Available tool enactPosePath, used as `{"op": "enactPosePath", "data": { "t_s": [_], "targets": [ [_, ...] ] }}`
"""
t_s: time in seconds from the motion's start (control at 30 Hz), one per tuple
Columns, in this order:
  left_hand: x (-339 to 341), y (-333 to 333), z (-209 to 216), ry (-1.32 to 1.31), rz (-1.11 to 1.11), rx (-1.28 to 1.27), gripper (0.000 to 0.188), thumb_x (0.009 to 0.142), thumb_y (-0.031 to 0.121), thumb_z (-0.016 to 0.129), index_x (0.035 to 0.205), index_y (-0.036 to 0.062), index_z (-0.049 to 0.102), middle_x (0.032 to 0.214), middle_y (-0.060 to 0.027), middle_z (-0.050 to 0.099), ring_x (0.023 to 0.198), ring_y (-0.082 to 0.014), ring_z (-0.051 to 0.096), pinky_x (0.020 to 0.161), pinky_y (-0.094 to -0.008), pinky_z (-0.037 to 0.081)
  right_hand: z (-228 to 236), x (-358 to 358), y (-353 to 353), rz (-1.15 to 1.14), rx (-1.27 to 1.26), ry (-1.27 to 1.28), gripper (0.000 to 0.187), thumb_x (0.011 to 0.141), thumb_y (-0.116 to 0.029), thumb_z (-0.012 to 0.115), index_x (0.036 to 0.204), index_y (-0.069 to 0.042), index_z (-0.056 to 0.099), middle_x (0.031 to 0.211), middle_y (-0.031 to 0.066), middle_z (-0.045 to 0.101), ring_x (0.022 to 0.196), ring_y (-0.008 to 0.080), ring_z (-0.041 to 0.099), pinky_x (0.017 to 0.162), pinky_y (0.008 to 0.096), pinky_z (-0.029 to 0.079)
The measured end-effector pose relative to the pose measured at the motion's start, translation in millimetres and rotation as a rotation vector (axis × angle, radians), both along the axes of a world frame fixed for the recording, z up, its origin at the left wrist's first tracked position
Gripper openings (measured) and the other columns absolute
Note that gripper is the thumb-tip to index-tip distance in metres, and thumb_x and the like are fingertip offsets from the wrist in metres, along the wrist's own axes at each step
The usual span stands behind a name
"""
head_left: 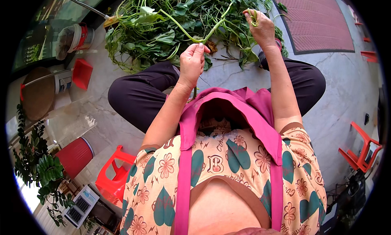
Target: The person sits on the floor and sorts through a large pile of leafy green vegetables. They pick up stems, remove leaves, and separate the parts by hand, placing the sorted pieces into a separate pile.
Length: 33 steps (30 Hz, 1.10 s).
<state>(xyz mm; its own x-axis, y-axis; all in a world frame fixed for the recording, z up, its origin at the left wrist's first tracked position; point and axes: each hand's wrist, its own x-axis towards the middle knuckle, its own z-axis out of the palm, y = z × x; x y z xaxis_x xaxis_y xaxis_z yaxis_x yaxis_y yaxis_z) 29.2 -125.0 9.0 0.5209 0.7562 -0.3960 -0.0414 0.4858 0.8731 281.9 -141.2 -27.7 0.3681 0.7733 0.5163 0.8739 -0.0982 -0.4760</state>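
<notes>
A large heap of leafy green vines (157, 41) lies on the floor in front of me, beyond my crossed legs. My left hand (192, 64) is closed, thumb and fingers pinching a forked vine stem (214, 30) at its joint. From the pinch, one branch slants up left to a leaf and another up right over the heap. At the heap's right side, my right hand (262, 30) is raised and closed around a few short green stem pieces (253, 17). The two hands are apart.
A dark red mat (315, 21) lies at the far right. To the left are a white-and-red bucket (83, 37), a red container (82, 73), a red stool (114, 176) and a potted plant (49, 170). A red chair (361, 149) stands at the right.
</notes>
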Motion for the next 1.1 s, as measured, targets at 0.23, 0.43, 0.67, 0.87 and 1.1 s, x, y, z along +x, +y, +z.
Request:
{"op": "enactPosePath", "data": {
  "t_s": [0.23, 0.43, 0.67, 0.87, 1.1],
  "targets": [
    [-9.4, -15.5, -4.3, 0.122, -0.153, 0.202, 0.025, 0.094, 0.025, 0.047, 0.081, 0.0049, 0.055, 0.051, 0.0106, 0.03, 0.04, 0.0009, 0.022, 0.035, -0.0177, 0.017, 6.4, -9.0, 2.1, 0.358, -0.248, -0.201, 0.04, 0.078, -0.006, 0.055, 0.113, -0.023, 0.056, 0.117, -0.0004, 0.051, 0.088, 0.0235, 0.06, 0.07, 0.0338, 0.051],
    [-13.4, -18.2, -6.9, 0.155, -0.168, 0.259, 0.025, 0.094, 0.024, 0.047, 0.079, 0.0056, 0.055, 0.051, 0.0105, 0.03, 0.04, 0.0009, 0.023, 0.036, -0.0172, 0.017, -22.8, -0.9, 3.7, 0.531, -0.612, -0.398, 0.011, 0.081, -0.016, 0.054, 0.09, -0.01, 0.053, 0.1, 0.0049, 0.059, 0.089, 0.0221, 0.059, 0.07, 0.0355, 0.05],
    [-1.8, -29.6, -8.5, 0.415, -0.241, 0.428, 0.024, 0.09, 0.021, 0.05, 0.076, 0.0027, 0.058, 0.062, 0.0024, 0.049, 0.056, -0.0051, 0.04, 0.052, -0.0213, 0.033, -79.0, -6.0, -11.2, 0.29, -0.593, -0.198, 0.011, 0.084, -0.02, 0.049, 0.085, -0.01, 0.052, 0.089, 0.0095, 0.061, 0.083, 0.0283, 0.06, 0.069, 0.04, 0.049],
    [-12.0, -19.6, -3.9, 0.438, -0.21, 0.532, 0.024, 0.09, 0.019, 0.05, 0.076, 0.0017, 0.058, 0.066, -0.0003, 0.054, 0.062, -0.0077, 0.045, 0.059, -0.0225, 0.039, -59.0, 9.6, -23.1, 0.131, -0.299, -0.058, 0.032, 0.078, -0.005, 0.051, 0.107, -0.018, 0.059, 0.108, -0.0005, 0.059, 0.081, 0.0251, 0.062, 0.068, 0.0347, 0.051],
    [0.4, -17.4, -22.8, 0.456, -0.24, 0.557, 0.022, 0.088, 0.02, 0.052, 0.079, 0.002, 0.061, 0.068, -0.0062, 0.059, 0.061, -0.0134, 0.052, 0.058, -0.0277, 0.042, 70.6, -75.3, -23.0, 0.673, -0.036, -0.421, 0.031, 0.072, -0.016, 0.059, 0.103, -0.017, 0.06, 0.099, -0.0056, 0.057, 0.078, 0.0124, 0.057, 0.061, 0.0242, 0.049]
  ]
}}
